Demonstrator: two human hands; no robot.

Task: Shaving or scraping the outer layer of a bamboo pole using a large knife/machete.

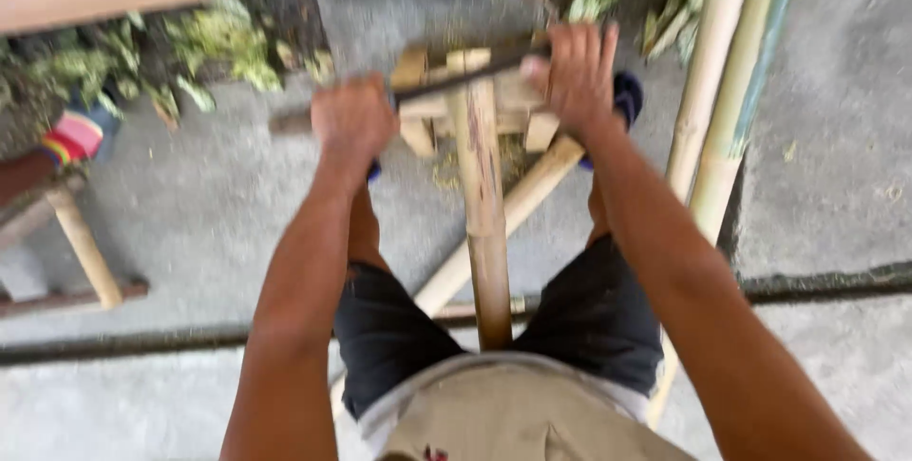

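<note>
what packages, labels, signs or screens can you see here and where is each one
None show in the head view: only both hands gripping a dark blade across an upright bamboo pole, more bamboo poles at the right, leafy plants at the top, and a grey concrete floor.

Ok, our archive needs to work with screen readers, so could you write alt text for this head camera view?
Seen from above, a person's left hand and right hand grip the two ends of a long dark blade laid across the top of a bamboo pole held between their legs. More bamboo poles stand to the right, on a grey concrete floor.
</note>
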